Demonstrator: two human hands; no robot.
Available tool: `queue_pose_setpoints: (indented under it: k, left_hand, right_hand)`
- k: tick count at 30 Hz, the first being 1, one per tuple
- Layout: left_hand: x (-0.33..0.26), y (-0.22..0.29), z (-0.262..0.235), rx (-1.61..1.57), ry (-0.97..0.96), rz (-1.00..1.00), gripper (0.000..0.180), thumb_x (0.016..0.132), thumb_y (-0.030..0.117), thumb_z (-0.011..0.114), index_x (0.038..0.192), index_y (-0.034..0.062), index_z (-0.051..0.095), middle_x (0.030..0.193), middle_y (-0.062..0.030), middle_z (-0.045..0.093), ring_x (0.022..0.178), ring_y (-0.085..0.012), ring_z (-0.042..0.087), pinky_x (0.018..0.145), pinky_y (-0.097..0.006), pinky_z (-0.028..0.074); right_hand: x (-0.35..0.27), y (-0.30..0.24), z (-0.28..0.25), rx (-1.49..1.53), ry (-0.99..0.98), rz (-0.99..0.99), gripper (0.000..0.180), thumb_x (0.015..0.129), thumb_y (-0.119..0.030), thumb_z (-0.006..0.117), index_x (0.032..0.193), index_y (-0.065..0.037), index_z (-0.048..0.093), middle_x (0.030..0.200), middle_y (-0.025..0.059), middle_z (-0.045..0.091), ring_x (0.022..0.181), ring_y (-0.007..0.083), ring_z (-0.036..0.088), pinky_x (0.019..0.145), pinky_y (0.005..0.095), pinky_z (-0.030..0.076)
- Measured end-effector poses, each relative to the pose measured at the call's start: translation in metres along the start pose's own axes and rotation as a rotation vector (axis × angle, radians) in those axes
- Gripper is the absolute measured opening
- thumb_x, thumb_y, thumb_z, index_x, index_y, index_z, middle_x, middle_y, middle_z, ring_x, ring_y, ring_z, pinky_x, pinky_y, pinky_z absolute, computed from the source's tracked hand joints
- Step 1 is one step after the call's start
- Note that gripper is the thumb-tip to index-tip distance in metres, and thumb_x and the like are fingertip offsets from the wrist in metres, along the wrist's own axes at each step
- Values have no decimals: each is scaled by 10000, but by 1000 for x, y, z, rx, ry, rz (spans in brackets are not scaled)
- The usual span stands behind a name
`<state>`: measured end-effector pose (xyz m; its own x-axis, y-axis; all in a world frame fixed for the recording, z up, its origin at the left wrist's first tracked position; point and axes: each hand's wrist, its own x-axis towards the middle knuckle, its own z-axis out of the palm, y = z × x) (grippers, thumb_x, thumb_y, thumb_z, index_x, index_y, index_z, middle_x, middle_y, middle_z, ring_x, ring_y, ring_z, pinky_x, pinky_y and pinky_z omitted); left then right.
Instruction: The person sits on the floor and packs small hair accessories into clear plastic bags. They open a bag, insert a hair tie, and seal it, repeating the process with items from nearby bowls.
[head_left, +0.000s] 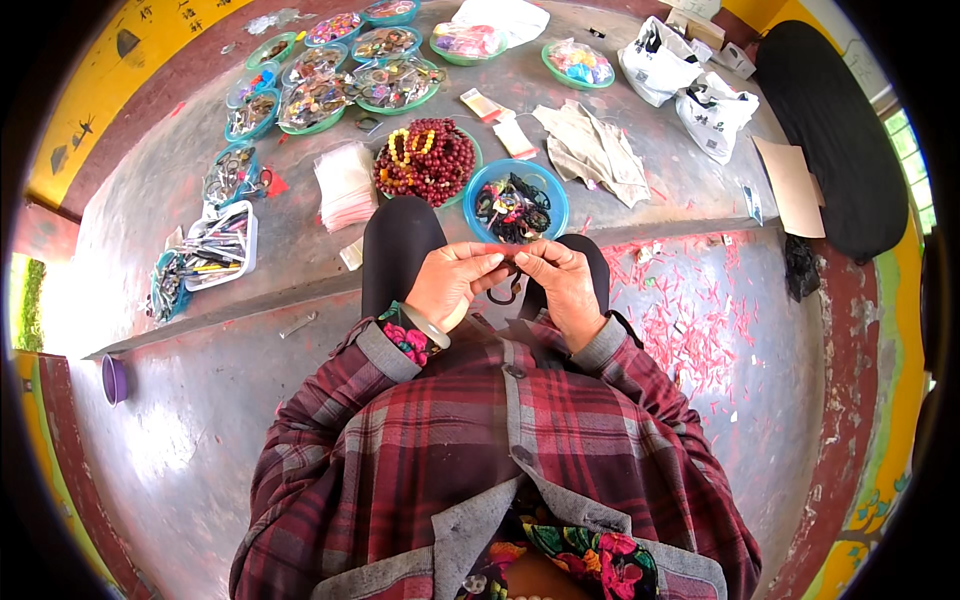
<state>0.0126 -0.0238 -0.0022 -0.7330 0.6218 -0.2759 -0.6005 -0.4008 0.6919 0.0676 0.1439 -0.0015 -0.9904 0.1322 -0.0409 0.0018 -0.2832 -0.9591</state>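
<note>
My left hand (450, 285) and my right hand (565, 288) meet over my lap, thumbs and fingertips pinched close together. A dark cord loop (514, 288) hangs below the fingertips, beside my right thumb. Something thin and reddish shows between the fingertips, too small to name. Just beyond my hands stands a blue basin (560, 205) holding black cords and small coloured pieces (512, 208). Left of it, dark red bead strings (430, 160) and a yellow bead bracelet (410, 147) fill a green basin (476, 150).
Clear plastic bags (347, 180) lie stacked left of the beads. A white tray (250, 245) of pens stands farther left. Several basins of packaged trinkets (395, 82) line the back. A cloth (590, 150) and white bags (715, 115) lie right. Red scraps (690, 330) cover the lower floor.
</note>
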Motion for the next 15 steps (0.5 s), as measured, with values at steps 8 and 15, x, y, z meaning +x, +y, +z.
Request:
queue_pose_setpoints:
  k: [8,15]
  left_hand:
    - [1,2,-2,-28,-52,-61,217,888,51,536,1056,-77,581,1035,-144,622,937,-207,617,842,-268,508]
    - [4,1,-1,-69,-64,-70,216,893,44,525,1058,-86,575,1073,-154,604,964,-225,604,863,-280,503]
  right_hand:
    - [1,4,-6,56,14,46,118,834,-121,644,818,-3,643,727,-2,589,680,54,494,626,201,402]
    - [5,7,-10,282,26,233,173,851,-166,632,747,-29,619,687,-5,556,645,67,473,628,223,398]
